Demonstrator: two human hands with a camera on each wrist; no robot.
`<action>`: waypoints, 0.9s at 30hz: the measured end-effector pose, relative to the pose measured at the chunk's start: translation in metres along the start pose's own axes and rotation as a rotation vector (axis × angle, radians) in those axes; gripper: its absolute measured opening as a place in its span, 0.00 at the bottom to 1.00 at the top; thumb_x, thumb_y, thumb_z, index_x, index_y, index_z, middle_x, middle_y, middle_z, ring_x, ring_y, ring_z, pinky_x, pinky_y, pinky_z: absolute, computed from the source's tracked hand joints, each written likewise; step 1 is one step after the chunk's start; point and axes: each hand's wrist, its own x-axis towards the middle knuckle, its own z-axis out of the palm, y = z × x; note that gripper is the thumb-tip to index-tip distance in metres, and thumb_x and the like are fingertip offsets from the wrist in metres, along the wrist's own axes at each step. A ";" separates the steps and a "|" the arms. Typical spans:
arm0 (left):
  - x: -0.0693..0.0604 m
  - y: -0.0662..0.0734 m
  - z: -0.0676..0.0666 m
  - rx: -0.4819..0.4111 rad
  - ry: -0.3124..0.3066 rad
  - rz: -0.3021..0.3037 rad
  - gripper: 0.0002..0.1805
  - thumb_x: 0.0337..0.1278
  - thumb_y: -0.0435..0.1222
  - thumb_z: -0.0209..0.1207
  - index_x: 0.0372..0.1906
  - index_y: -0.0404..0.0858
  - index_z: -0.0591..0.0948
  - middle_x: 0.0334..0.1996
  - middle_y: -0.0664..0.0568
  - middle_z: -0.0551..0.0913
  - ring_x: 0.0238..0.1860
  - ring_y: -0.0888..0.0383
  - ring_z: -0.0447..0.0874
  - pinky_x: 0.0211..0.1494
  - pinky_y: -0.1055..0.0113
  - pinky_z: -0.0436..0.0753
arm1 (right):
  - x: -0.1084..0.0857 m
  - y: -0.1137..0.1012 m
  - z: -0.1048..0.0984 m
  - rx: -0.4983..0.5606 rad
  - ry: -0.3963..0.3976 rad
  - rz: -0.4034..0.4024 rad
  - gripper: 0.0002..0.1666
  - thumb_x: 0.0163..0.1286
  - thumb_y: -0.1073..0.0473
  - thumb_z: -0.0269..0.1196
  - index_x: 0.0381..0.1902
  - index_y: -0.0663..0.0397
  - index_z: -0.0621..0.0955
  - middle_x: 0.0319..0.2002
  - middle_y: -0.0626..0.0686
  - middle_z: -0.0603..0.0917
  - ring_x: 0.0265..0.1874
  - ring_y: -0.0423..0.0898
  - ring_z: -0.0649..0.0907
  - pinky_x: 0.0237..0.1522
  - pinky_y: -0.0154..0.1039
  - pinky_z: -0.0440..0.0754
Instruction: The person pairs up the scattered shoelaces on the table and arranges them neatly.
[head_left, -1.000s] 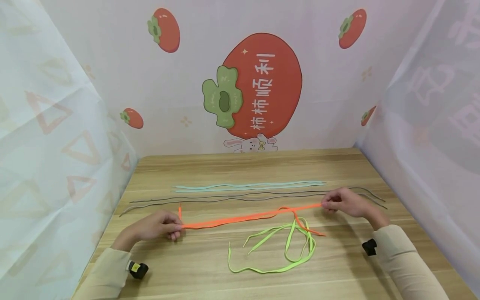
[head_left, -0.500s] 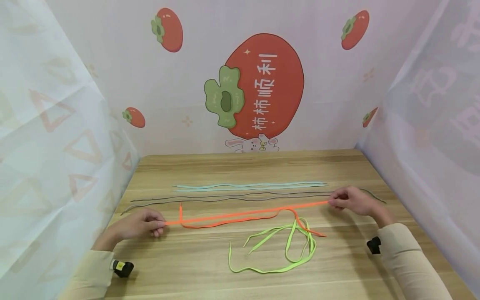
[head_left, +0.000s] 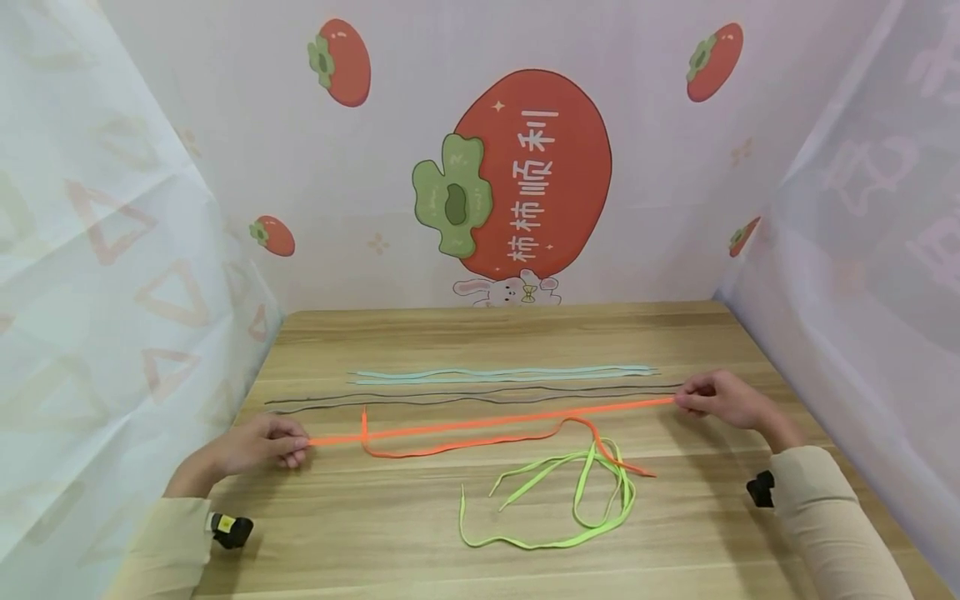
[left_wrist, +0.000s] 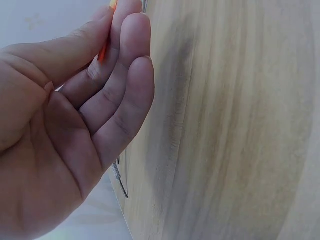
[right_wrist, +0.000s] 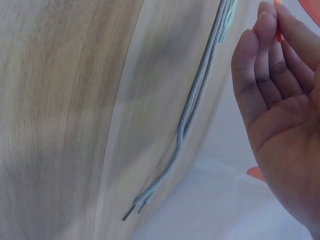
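Observation:
A straight orange shoelace (head_left: 480,423) is stretched across the table between both hands. My left hand (head_left: 262,442) pinches its left end between thumb and fingers. In the left wrist view, the orange tip (left_wrist: 104,52) shows between thumb and forefinger. My right hand (head_left: 723,400) pinches the other end, and a bit of orange (right_wrist: 278,35) appears there in the right wrist view. Just in front of the taut lace, a second orange shoelace (head_left: 465,446) lies slack and curved, its right end crossing a loosely looped lime-green shoelace (head_left: 558,544).
Behind the orange laces lie a pair of grey shoelaces (head_left: 420,402), their right part hidden by my right hand in the head view; grey ends (right_wrist: 165,172) show in the right wrist view. Pale blue shoelaces (head_left: 495,372) lie farther back. Printed sheets enclose the wooden table (head_left: 360,533).
My hands have moved apart, the left one farther left and the right one slightly right. The held orange lace has straightened and separated from the slack one, which stays on the table.

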 end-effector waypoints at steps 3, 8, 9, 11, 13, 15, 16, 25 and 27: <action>0.002 0.000 -0.002 0.007 0.017 -0.007 0.13 0.80 0.30 0.54 0.47 0.20 0.83 0.36 0.42 0.88 0.35 0.62 0.89 0.42 0.62 0.91 | 0.001 -0.001 0.000 -0.006 0.003 -0.001 0.12 0.80 0.60 0.63 0.42 0.64 0.87 0.30 0.53 0.84 0.30 0.37 0.80 0.36 0.37 0.84; 0.013 0.002 -0.008 0.046 0.069 -0.003 0.13 0.80 0.30 0.54 0.45 0.21 0.83 0.36 0.39 0.88 0.35 0.62 0.89 0.43 0.63 0.91 | 0.007 0.000 -0.002 -0.027 0.013 0.026 0.12 0.80 0.60 0.62 0.44 0.66 0.87 0.33 0.55 0.86 0.31 0.36 0.81 0.37 0.37 0.86; 0.016 0.003 -0.010 0.061 0.086 -0.005 0.13 0.80 0.30 0.55 0.45 0.21 0.84 0.36 0.39 0.88 0.34 0.62 0.89 0.43 0.63 0.91 | 0.008 0.000 -0.002 -0.032 0.018 0.034 0.12 0.80 0.61 0.62 0.44 0.66 0.87 0.33 0.56 0.87 0.31 0.36 0.81 0.37 0.37 0.86; 0.021 0.005 -0.013 0.100 0.122 -0.010 0.12 0.79 0.30 0.56 0.43 0.22 0.85 0.35 0.38 0.89 0.34 0.62 0.89 0.42 0.63 0.91 | 0.012 -0.001 -0.004 -0.051 0.030 0.049 0.13 0.81 0.61 0.62 0.45 0.66 0.87 0.33 0.57 0.87 0.30 0.36 0.80 0.36 0.35 0.84; 0.027 0.007 -0.016 0.129 0.162 -0.028 0.12 0.77 0.30 0.58 0.42 0.23 0.85 0.35 0.37 0.89 0.33 0.61 0.89 0.41 0.63 0.92 | 0.016 -0.001 -0.006 -0.065 0.046 0.067 0.13 0.80 0.61 0.62 0.44 0.67 0.87 0.32 0.57 0.86 0.29 0.37 0.80 0.34 0.34 0.82; 0.034 0.008 -0.019 0.155 0.203 -0.043 0.12 0.76 0.30 0.59 0.42 0.23 0.85 0.34 0.37 0.89 0.33 0.60 0.90 0.41 0.63 0.91 | 0.020 -0.002 -0.007 -0.086 0.068 0.078 0.13 0.80 0.60 0.62 0.44 0.67 0.87 0.30 0.56 0.86 0.28 0.37 0.78 0.33 0.34 0.80; 0.038 0.009 -0.020 0.169 0.224 -0.053 0.12 0.76 0.31 0.60 0.42 0.23 0.86 0.34 0.37 0.89 0.33 0.60 0.90 0.40 0.64 0.91 | 0.022 -0.003 -0.008 -0.100 0.079 0.084 0.13 0.80 0.60 0.62 0.43 0.67 0.87 0.29 0.56 0.86 0.27 0.37 0.77 0.32 0.33 0.78; 0.064 0.015 -0.029 0.364 0.371 -0.132 0.15 0.73 0.40 0.65 0.36 0.31 0.88 0.31 0.42 0.91 0.30 0.52 0.88 0.33 0.68 0.84 | 0.040 -0.009 -0.011 -0.186 0.160 0.151 0.14 0.79 0.58 0.64 0.39 0.66 0.87 0.31 0.60 0.88 0.25 0.41 0.77 0.29 0.36 0.75; 0.069 0.017 -0.030 0.410 0.406 -0.146 0.16 0.72 0.43 0.67 0.34 0.33 0.88 0.29 0.44 0.91 0.29 0.54 0.87 0.33 0.69 0.81 | 0.044 -0.010 -0.012 -0.202 0.175 0.176 0.14 0.78 0.58 0.65 0.38 0.66 0.87 0.31 0.60 0.88 0.26 0.42 0.78 0.30 0.37 0.76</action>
